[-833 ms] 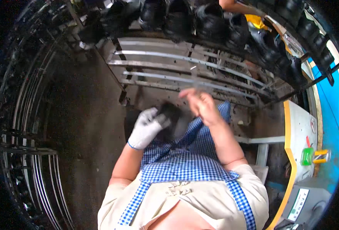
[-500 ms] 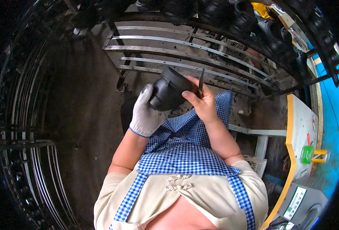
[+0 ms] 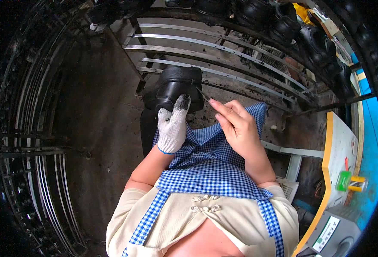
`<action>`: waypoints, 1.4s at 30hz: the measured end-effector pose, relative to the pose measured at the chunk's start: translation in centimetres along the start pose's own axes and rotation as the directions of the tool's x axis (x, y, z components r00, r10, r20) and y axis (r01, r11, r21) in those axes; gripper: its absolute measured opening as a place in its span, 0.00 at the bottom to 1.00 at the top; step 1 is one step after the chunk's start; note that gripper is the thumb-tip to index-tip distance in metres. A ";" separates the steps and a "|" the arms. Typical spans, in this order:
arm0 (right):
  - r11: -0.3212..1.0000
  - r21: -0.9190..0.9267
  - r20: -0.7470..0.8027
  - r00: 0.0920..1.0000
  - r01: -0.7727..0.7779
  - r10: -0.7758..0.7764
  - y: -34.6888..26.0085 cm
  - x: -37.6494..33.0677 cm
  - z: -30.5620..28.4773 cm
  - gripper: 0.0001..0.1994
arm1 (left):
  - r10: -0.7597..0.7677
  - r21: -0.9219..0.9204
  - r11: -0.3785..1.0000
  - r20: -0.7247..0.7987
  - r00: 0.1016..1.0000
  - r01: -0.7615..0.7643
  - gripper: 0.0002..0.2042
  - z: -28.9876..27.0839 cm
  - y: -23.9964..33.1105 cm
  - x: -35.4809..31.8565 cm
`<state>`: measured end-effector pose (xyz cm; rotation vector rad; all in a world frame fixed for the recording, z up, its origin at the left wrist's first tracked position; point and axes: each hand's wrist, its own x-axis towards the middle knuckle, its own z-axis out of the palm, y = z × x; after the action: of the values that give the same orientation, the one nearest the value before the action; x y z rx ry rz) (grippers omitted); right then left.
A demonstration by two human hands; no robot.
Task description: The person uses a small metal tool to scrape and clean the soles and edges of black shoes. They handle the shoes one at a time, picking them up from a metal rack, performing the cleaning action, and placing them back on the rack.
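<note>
A black leather shoe [image 3: 168,88] is up in front of my lap, turned with its side toward me. My left hand [image 3: 173,126], in a white knit glove with blackened fingertips, is closed on the shoe's near side; some of its fingers are hidden behind it. In my bare right hand [image 3: 239,126] is a slim knife [image 3: 203,95], pinched between thumb and fingers. Its thin blade points up and left, and its tip reaches the shoe's right edge. The knife's handle is mostly hidden by my fingers.
Beyond the shoe stands a metal rack with bare rails [image 3: 206,44]. Several black shoes [image 3: 257,13] line the shelf above it. To my right is a white table with a yellow edge [image 3: 329,150], carrying a green container [image 3: 343,181] and a grey machine [image 3: 332,231]. More racks [image 3: 47,192] stand left.
The shoe has turned and moved slightly left and up. My right hand has let go of it and drawn back to the right, and the knife has swung from upright to pointing at the shoe.
</note>
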<state>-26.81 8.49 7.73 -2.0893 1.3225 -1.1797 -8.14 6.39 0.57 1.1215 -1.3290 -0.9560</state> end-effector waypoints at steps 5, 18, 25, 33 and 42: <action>0.998 -0.064 -0.022 1.000 0.005 -0.006 -1.0 0.4 0.2 0.21 | 0.055 0.147 0.988 -0.021 0.998 -0.051 0.26 0.4 0.8 -0.2; 0.993 -0.115 -0.038 0.999 0.011 -0.015 -2.1 0.4 1.0 0.20 | -0.212 -0.624 0.748 0.098 0.972 0.226 0.22 0.0 -0.8 -0.5; 0.982 -0.190 -0.060 0.998 0.018 -0.030 -1.9 -0.1 2.7 0.22 | -0.126 -0.656 0.742 0.067 0.990 0.139 0.22 0.6 -1.6 -1.3; 0.986 -0.156 -0.102 0.992 0.054 -0.071 -2.0 0.7 3.5 0.22 | -0.214 -0.642 0.764 -0.160 0.964 0.063 0.13 1.8 -0.8 -1.2; 0.989 0.139 -0.181 0.981 -0.042 0.067 0.9 3.1 1.6 0.16 | -0.292 -0.504 0.813 0.081 0.953 0.292 0.15 1.3 2.8 -1.4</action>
<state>-25.40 5.17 7.54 -1.8740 1.3308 -1.4273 -9.71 8.36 2.86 0.9147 -0.8272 -1.4377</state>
